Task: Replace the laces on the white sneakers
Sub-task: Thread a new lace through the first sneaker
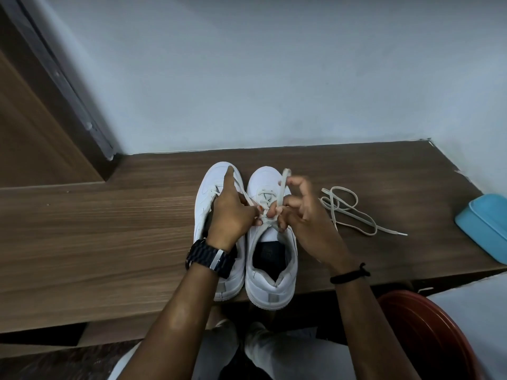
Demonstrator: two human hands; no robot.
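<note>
Pinching the lace [282, 187] at the right sneaker's [271, 242] eyelets, both left hand [230, 215] and right hand [304, 218] are working it taut, spare lace [348, 212] lying beside on the tabletop [109, 229].

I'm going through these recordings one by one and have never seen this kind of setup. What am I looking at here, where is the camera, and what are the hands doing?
There is no machine here. A person wears one wide-angle camera on the head, looking forward and down, so the two arms reaching in from the bottom are the wearer's own.

A pair of white sneakers stands side by side on a wooden table, toes toward the wall. The left hand, with a dark watch on its wrist, and the right hand meet over the lacing of the right-side shoe. The right hand pinches a lace that rises from the eyelets; the left hand's fingers grip the lacing beside it.

A loose lace lies coiled to the right, and a blue container sits at the table's right edge.
</note>
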